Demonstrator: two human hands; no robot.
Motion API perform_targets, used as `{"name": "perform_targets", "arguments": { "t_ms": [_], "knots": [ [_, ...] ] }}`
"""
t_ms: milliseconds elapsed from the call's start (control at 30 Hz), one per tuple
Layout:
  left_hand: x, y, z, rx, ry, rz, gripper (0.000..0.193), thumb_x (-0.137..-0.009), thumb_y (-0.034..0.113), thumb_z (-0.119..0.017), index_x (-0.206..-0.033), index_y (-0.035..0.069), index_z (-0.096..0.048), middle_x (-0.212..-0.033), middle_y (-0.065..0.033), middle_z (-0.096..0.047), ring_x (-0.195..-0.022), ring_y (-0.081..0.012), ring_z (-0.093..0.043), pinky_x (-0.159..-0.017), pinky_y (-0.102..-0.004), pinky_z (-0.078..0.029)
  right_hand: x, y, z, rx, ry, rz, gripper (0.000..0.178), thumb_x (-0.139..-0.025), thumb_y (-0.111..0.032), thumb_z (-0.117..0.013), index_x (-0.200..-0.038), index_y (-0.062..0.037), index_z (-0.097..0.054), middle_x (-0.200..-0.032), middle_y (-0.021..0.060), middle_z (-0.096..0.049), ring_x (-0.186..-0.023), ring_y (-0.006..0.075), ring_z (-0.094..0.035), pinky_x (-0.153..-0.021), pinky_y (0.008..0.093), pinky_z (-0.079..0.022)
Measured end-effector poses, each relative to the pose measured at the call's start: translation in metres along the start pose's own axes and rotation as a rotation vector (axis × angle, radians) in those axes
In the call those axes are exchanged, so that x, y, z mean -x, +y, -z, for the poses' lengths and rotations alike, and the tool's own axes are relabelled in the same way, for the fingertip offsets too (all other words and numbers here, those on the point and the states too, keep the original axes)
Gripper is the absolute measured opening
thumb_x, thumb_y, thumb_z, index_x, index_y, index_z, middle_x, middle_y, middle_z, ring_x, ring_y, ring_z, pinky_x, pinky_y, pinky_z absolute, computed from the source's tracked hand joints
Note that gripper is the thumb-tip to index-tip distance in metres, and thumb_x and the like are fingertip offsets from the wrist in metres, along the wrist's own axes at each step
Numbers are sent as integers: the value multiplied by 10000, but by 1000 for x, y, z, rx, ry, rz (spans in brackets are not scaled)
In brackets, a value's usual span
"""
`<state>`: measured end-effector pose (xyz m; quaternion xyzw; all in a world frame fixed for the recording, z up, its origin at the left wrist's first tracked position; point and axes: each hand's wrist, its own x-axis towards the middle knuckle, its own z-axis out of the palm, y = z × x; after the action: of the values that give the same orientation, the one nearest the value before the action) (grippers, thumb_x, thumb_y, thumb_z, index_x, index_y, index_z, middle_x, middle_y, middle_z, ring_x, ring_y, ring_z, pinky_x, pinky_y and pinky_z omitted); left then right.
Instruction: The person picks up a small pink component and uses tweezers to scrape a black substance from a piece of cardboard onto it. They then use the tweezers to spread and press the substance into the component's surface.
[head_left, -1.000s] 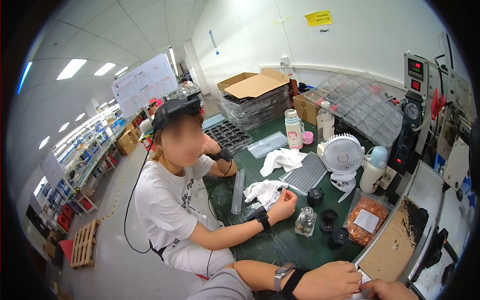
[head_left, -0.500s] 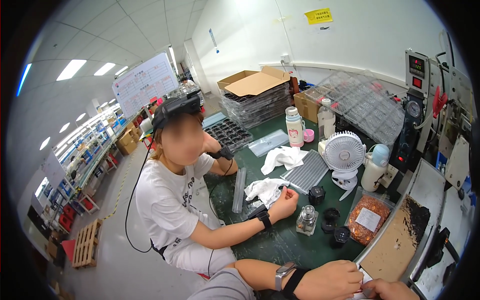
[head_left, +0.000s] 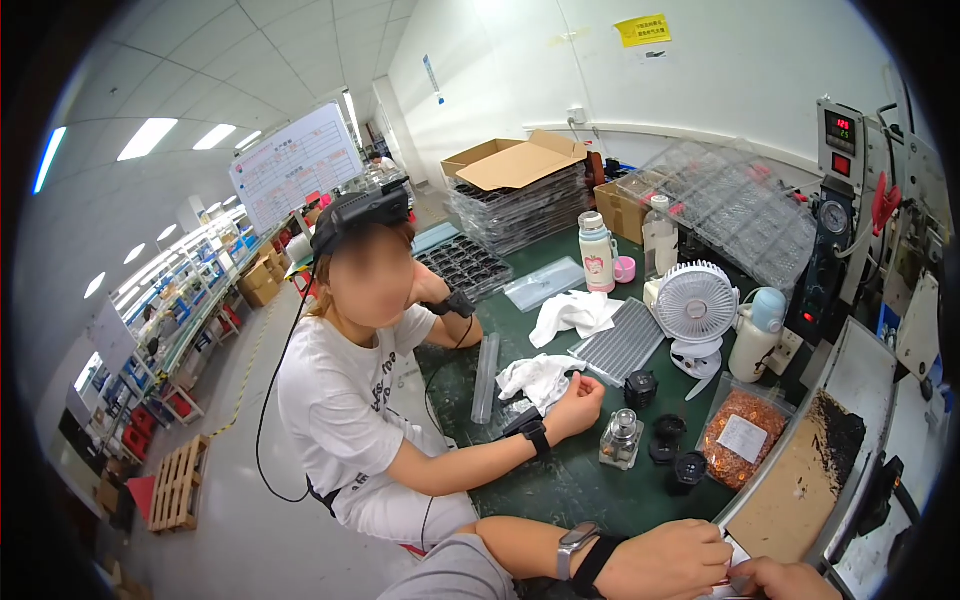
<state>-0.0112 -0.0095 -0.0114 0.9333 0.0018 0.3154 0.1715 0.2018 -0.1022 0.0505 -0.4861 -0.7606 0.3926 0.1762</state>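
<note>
At the lower right edge my left hand (head_left: 672, 560), with a watch and a black strap at the wrist, lies with its fingers curled. Just right of it, partly cut off by the frame, is my right hand (head_left: 792, 580), its thumb and finger bent inward. The two hands meet over a small white and reddish piece (head_left: 738, 560), mostly hidden by the fingers, so its kind cannot be told. Directly beyond them is a brown board (head_left: 785, 515) in a metal-edged tray, with dark crumbs (head_left: 838, 440) on its far part.
A co-worker (head_left: 370, 420) sits at the left, one hand near a white cloth (head_left: 538, 378). On the green table (head_left: 530, 480) stand a glass bottle (head_left: 621, 438), black round parts (head_left: 688, 470), a bag of copper-coloured pieces (head_left: 742, 440), a fan (head_left: 694, 310) and flasks (head_left: 758, 335).
The whole view has shifted slightly. My hands stay together in nearly the same place, and the co-worker's pose looks almost unchanged.
</note>
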Motion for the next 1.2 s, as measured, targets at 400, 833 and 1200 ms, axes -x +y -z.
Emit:
{"name": "perform_targets", "arguments": {
  "t_ms": [400,833,1200],
  "knots": [
    [1,1,-3,-3,0,-1,151,-836,235,-599,-796,99,-546,-792,-81,-519,-771,-281,-525,-683,-386,-424,1,1,0,-11,-15,-9,366,-810,-57,-662,-1158,-22,-555,-753,113,-576,-639,208,-580,-600,303,-461],
    [3,3,11,-75,-88,77,117,-818,199,-641,-840,99,-582,-840,-65,-529,-787,-253,-537,-681,-360,-445,-11,11,5,-14,-17,-19,337,-808,-103,-667,-1120,-32,-561,-823,169,-623,-722,315,-635,-654,371,-493],
    [-10,7,10,-59,-125,36,141,-802,174,-662,-896,81,-614,-885,-67,-554,-824,-253,-550,-714,-352,-458,5,8,3,-35,0,-30,334,-811,-143,-681,-1104,-27,-571,-873,195,-637,-775,354,-642,-679,393,-500]
  ]
}}
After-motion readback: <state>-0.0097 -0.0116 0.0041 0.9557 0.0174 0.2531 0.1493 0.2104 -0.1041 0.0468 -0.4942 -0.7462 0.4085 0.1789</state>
